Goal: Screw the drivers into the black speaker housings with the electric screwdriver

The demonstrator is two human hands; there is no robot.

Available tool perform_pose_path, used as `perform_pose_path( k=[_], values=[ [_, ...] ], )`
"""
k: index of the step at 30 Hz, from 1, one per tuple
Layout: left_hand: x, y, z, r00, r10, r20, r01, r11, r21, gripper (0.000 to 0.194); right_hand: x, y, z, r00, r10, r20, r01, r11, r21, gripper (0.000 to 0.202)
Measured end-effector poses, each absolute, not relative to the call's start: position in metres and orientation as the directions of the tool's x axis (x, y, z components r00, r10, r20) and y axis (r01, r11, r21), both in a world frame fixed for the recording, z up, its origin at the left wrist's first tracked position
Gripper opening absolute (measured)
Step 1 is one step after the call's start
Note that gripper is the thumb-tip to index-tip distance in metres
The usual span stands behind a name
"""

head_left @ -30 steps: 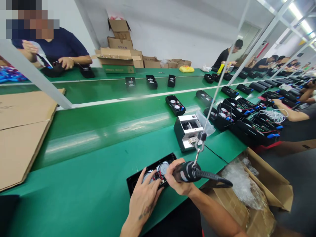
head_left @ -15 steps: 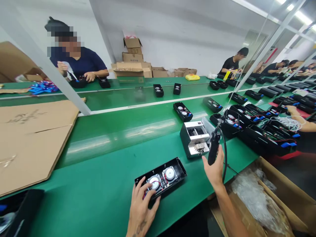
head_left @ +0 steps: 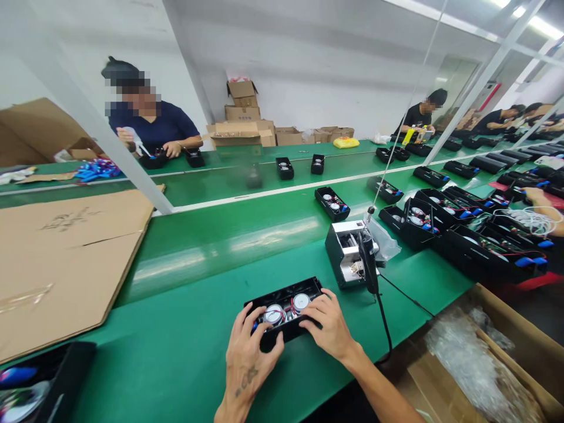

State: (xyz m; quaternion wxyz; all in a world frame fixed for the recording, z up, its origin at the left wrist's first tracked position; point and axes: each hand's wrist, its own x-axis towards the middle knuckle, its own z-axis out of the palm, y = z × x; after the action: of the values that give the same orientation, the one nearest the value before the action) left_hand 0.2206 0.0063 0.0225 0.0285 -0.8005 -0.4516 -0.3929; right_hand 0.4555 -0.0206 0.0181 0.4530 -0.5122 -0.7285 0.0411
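On the green bench in front of me lies an open black speaker housing (head_left: 288,333), with two round silver speakers (head_left: 301,302) and red wires inside. My left hand (head_left: 252,352) grips its left end, thumb on the near wall and fingers over the top. Across the right end, my right hand (head_left: 329,324) holds the housing the same way, its fingers covering that corner. A black electric screwdriver (head_left: 368,261) hangs from a line just right of my right hand, untouched. Behind it stands a black and silver box-shaped machine (head_left: 338,258), partly covered by the screwdriver.
Several housings with wiring crowd the right (head_left: 476,249), and another housing (head_left: 66,376) sits at lower left. Flat cardboard (head_left: 74,258) covers the left side. A carton with plastic bags (head_left: 476,364) stands at lower right. Co-workers (head_left: 154,123) sit across the line.
My right hand has let go of the electric screwdriver and come left and down onto the housing's right end. The screwdriver now hangs upright by the machine. My left hand stays on the housing.
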Motion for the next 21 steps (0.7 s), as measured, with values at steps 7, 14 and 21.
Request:
perform_pose_path(
  k=[7,14,21],
  values=[
    [0.216,-0.013,0.005,0.299,0.682,0.668,0.751,-0.599,0.276,0.002,0.449,-0.040,0.003,-0.073,0.789,0.610,0.690,0.482,-0.540,0.022],
    [0.223,-0.023,-0.003,0.239,0.656,0.716,0.763,-0.583,0.279,0.006,0.438,-0.048,-0.009,0.005,0.731,0.683,0.731,0.463,-0.501,0.024],
    [0.226,-0.027,-0.004,0.209,0.684,0.698,0.810,-0.522,0.268,0.004,0.437,-0.049,-0.012,0.011,0.734,0.679,0.751,0.442,-0.491,0.024]
  ],
)
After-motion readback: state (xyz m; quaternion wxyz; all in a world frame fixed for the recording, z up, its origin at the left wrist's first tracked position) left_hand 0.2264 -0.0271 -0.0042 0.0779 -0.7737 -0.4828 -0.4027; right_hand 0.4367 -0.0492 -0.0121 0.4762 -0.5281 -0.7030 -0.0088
